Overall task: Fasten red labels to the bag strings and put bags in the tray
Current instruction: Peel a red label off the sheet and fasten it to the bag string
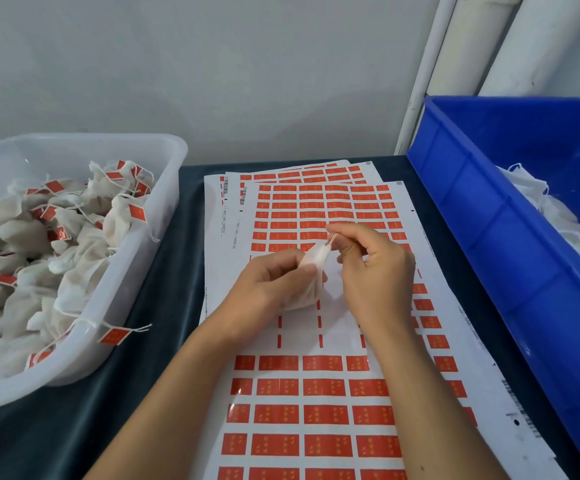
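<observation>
I am gripping a small white bag [307, 285] in my left hand [267, 289], fingers curled round its body, at the middle of the frame above the label sheet [316, 393]. My right hand [375, 271] is pinching the bag's string [331, 240] between thumb and fingertips, just above the bag's gathered neck. I cannot tell whether a red label is already sitting under those fingers.

The string is thin and looks slack, so I am risking it slipping from the pinch, or a label folding crookedly and sticking to my skin instead of to the string. If I am pulling too hard against my left hand, the neck may loosen or the thin fabric tear.

The clear tray [164, 216] at the left of the frame is piled high with labelled bags, and one red label [115, 336] is hanging over its near rim, so a careless drop may send bags spilling onto the dark table [74, 427]. The blue bin [482, 237] at the right is holding unlabelled bags; mixing them up is another hazard.
</observation>
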The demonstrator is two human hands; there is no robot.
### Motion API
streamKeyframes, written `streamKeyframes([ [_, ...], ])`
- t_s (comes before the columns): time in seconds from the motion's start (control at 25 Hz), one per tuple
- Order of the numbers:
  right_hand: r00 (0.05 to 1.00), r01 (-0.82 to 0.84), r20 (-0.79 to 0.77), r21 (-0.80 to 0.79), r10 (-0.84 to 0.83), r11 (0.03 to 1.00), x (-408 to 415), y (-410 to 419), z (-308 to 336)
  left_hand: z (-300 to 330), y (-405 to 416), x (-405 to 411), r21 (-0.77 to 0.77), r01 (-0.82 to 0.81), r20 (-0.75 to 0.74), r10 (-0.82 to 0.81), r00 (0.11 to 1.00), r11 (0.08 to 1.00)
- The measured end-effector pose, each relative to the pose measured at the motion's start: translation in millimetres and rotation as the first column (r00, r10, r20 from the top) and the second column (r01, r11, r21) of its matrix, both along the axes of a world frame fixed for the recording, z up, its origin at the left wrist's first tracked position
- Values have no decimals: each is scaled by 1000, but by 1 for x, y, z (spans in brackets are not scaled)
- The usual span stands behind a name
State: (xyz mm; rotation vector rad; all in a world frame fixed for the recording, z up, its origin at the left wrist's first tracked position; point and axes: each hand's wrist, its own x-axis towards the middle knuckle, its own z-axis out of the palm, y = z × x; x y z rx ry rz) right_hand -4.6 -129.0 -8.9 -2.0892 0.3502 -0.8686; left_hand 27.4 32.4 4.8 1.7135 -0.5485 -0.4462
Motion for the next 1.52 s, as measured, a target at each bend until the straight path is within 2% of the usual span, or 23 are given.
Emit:
streamKeyframes([
  [0.08,1000,-13,-23,4,13,1000,1,1,0,-2,3,2,-41,-7,-7,7,1000,999],
  [0.2,993,-102,-61,-25,100,994,1,3,-1,-5,9,9,-248,-78,-82,59,995,966],
  [0.28,981,-183,-87,-93,175,979,0,7,-2,-6,12,14,-395,-118,-177,51,983,911],
  [0.36,971,-234,-90,-195,220,953,-1,10,-4,-6,12,17,-466,-145,-242,32,970,873],
  [0.48,969,-246,-53,-301,241,921,-2,9,-4,-8,7,16,-375,-206,-211,133,968,904],
  [0.64,968,-233,16,-320,251,918,-4,8,1,-7,2,9,-171,-208,-69,199,978,963],
  [0.76,970,-232,10,-276,244,933,-3,8,5,-7,1,7,-54,-135,62,138,989,989],
  [0.88,930,-365,-79,-100,359,925,-5,8,8,-8,1,6,35,-84,135,79,988,996],
  [1.0,908,-402,-114,35,404,915,-7,6,9,-11,-2,5,84,-143,207,123,971,986],
  [1.12,924,-361,-115,54,365,931,-7,4,10,-16,-6,5,109,-240,279,203,939,965],
  [1.52,921,-354,-120,142,371,924,-6,0,11,-16,-10,-2,72,-326,417,269,869,943],
])
